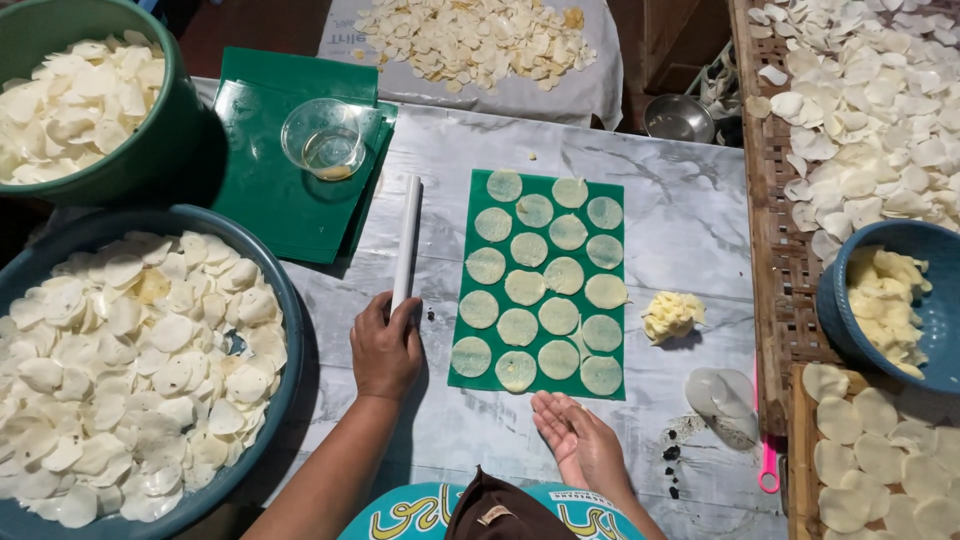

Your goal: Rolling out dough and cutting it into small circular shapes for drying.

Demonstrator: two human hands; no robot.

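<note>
My left hand (385, 350) grips the near end of a white rolling pin (406, 240) that lies on the grey marble table (680, 210), left of a green mat (470, 365). Several thin pale dough discs (526, 287) lie in rows on the mat. My right hand (575, 440) rests palm up just below the mat's near edge, fingers apart, holding nothing. A lump of yellow dough (672, 316) sits to the right of the mat.
Two large green basins (285, 300) (175, 110) of white discs stand at left. A clear cup (323, 138) sits on stacked green sheets (265, 200). At right are woven trays (775, 250) of discs, a blue bowl (935, 310) of dough pieces, a clear plastic piece (722, 392) and a pink tool (768, 470).
</note>
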